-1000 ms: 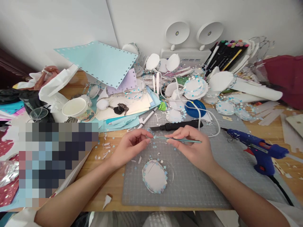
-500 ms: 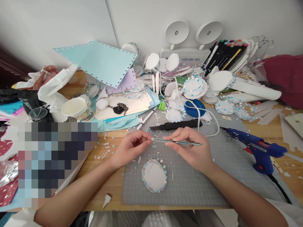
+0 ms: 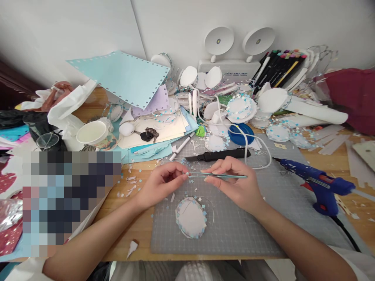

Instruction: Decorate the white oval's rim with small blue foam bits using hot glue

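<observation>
My right hand [image 3: 234, 181] pinches thin teal tweezers [image 3: 222, 176] that lie level and point left. My left hand [image 3: 162, 181] is curled in a pinch at the tweezers' tip, and what its fingertips hold is too small to name. Both hands hover over a grey cutting mat [image 3: 234, 230]. Just below them on the mat lies a white oval disc [image 3: 191, 217] edged with tiny pale-blue flower pieces, inside a clear round cover.
A blue glue gun [image 3: 319, 181] lies on the mat's right part. A black utility knife [image 3: 218, 155] and white cable lie behind the hands. Paper sheets, a paper cup [image 3: 93, 133], white discs, markers and scraps crowd the back of the wooden desk.
The hands drew closer, so the tweezers' tip now meets my left fingertips. The tweezers sit slightly lower than a second ago.
</observation>
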Demonstrator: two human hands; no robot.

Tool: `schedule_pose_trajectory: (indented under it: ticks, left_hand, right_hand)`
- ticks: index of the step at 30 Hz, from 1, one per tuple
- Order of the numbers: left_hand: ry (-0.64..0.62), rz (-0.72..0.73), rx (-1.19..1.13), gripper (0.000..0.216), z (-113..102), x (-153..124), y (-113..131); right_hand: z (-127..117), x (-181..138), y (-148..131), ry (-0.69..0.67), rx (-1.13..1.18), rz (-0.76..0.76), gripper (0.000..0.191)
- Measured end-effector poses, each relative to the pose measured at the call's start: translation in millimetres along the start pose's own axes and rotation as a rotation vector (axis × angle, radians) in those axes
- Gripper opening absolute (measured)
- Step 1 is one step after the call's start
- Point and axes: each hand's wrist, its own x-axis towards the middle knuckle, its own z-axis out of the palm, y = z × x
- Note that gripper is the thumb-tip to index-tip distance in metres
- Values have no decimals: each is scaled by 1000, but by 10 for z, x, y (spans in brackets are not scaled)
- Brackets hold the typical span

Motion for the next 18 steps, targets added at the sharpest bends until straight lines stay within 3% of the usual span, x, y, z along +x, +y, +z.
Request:
schedule_pose_trajectory:
  ticks: [12,18]
  left_hand:
    - [-44,3,78,21,-12,-24,3]
    - [-14,-11,89,22,-3,-25,-1]
  right_hand:
    - [-71,49,90,4,244,224,22]
    - [-103,77,66,94,257,222,23]
